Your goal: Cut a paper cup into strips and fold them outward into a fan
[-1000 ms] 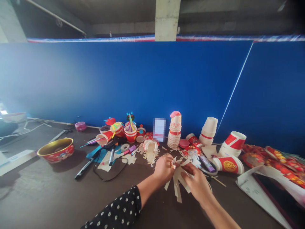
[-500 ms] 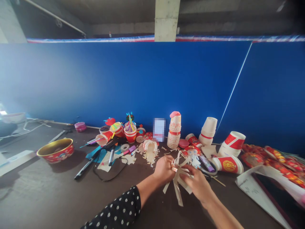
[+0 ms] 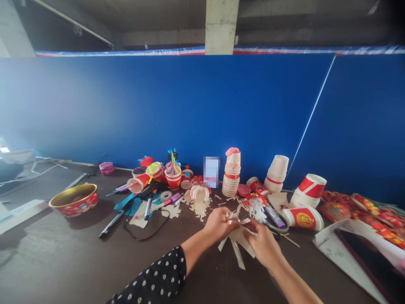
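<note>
Head view: nearer the person than the tall cup stack (image 3: 231,177), and just right of it, a pale paper piece (image 3: 242,240) cut into strips is held over the tabletop (image 3: 177,276). The left hand (image 3: 219,223) has its grip pinched around the upper left part; the right hand (image 3: 263,243) has its grip closed on the right side, thumb nearest the person. Holding from both sides probably steadies the limp paper and leaves the strips free to spread.

The piece fans out, so no single long axis stands out; its longest visible strip runs from the hands toward the person, slanting slightly right, while shorter ends point up toward the stack.

Left of the stack and nearer stands a fringed paper cutout (image 3: 200,202); right of it and nearer is a red-topped figure (image 3: 257,207). Both perhaps sit there to be seen past the hands.
</note>
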`<state>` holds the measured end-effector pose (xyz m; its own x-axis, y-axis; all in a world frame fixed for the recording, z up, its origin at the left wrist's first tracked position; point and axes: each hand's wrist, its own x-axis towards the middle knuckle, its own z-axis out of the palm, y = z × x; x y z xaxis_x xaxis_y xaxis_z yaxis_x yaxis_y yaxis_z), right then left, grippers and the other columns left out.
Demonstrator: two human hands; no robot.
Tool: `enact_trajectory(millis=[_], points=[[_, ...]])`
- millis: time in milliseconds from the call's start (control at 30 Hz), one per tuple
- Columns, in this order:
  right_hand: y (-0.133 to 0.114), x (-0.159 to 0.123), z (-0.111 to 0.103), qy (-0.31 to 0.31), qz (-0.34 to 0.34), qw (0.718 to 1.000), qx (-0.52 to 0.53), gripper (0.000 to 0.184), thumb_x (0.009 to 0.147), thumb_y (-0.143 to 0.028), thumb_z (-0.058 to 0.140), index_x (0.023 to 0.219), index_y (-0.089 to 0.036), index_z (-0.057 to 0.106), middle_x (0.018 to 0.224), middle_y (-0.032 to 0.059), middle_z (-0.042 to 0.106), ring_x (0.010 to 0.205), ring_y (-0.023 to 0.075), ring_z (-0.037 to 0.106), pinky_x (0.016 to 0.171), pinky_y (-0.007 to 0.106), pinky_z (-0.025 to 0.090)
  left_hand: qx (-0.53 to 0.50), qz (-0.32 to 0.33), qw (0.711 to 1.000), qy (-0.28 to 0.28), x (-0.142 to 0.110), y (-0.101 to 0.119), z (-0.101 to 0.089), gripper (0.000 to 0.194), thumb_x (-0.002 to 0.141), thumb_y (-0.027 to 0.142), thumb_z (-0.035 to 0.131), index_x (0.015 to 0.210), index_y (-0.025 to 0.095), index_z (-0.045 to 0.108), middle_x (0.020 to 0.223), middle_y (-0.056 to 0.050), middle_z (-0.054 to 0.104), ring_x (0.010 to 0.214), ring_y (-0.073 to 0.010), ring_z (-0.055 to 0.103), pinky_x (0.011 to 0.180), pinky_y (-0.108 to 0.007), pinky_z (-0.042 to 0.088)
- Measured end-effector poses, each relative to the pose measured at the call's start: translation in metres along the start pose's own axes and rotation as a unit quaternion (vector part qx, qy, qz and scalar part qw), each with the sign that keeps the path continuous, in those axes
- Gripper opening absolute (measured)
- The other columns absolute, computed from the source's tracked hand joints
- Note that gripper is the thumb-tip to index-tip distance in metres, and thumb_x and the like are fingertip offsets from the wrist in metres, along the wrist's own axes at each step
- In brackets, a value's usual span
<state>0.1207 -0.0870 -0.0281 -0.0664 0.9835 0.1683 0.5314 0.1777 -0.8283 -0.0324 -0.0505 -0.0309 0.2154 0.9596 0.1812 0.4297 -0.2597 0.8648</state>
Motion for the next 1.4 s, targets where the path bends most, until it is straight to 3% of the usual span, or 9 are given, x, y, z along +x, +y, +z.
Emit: enact_trajectory(millis=[500,733,967,1100,1233,1400], points=[[-0.003,-0.002,0.001,-0.007,-0.015,0.999,0.043,0.027,0.065,-0.02,0.047,0.091,-0.02,0.055,0.093,0.0062,0.069,0.093,0.0242,0.062,0.079,0.031,0.045,0.048,0.018,0.999,0.003,0.001,0.003,-0.002,0.016,0.063,0.025,0.06,0.054,0.014,0.054,0.055,0.001,0.053,0.058,-0.0125,0.049,0.054,-0.021,0.037],[-0.002,-0.002,-0.001,0.005,0.021,0.998,0.051,0.024,0.064,-0.026,0.053,0.087,-0.019,0.056,0.082,0.0036,0.07,0.073,0.0222,0.064,0.066,0.03,0.045,0.014,0.008,1.0,-0.024,0.002,0.006,-0.006,0.016,0.063,0.023,0.06,0.053,0.012,0.054,0.052,0.002,0.049,0.056,-0.0115,0.045,0.052,-0.021,0.036],[-0.003,-0.002,-0.002,0.016,0.049,0.994,0.099,0.027,0.061,-0.027,0.055,0.086,-0.017,0.058,0.073,0.0022,0.068,0.067,0.0217,0.063,0.06,0.029,0.045,-0.03,0.009,0.999,-0.031,0.001,0.008,-0.008,0.017,0.061,0.018,0.058,0.047,0.012,0.049,0.048,0.004,0.041,0.05,-0.0083,0.038,0.048,-0.02,0.031],[0.001,-0.002,0.0,0.006,0.043,0.991,0.129,0.029,0.059,-0.02,0.048,0.087,-0.018,0.055,0.08,0.0034,0.068,0.076,0.0226,0.064,0.064,0.029,0.046,-0.082,-0.009,0.995,-0.056,0.001,0.01,-0.01,0.012,0.059,0.019,0.059,0.051,0.012,0.053,0.049,0.004,0.043,0.049,-0.0079,0.037,0.047,-0.02,0.03],[0.005,-0.001,0.002,0.023,0.017,0.995,0.096,0.028,0.058,-0.017,0.047,0.085,-0.02,0.052,0.084,0.0039,0.068,0.089,0.0242,0.063,0.072,0.031,0.046,-0.098,-0.03,0.99,-0.098,0.001,0.008,-0.01,0.012,0.054,0.02,0.064,0.053,0.011,0.056,0.048,0.004,0.044,0.047,-0.0077,0.037,0.046,-0.021,0.029],[0.004,-0.002,0.003,0.029,0.01,0.996,0.086,0.026,0.061,-0.021,0.052,0.087,-0.021,0.049,0.085,0.0037,0.068,0.088,0.0244,0.063,0.071,0.032,0.047,-0.085,-0.027,0.993,-0.073,0.001,0.006,-0.009,0.009,0.055,0.018,0.062,0.053,0.011,0.057,0.049,0.003,0.046,0.048,-0.0085,0.039,0.046,-0.021,0.031]])
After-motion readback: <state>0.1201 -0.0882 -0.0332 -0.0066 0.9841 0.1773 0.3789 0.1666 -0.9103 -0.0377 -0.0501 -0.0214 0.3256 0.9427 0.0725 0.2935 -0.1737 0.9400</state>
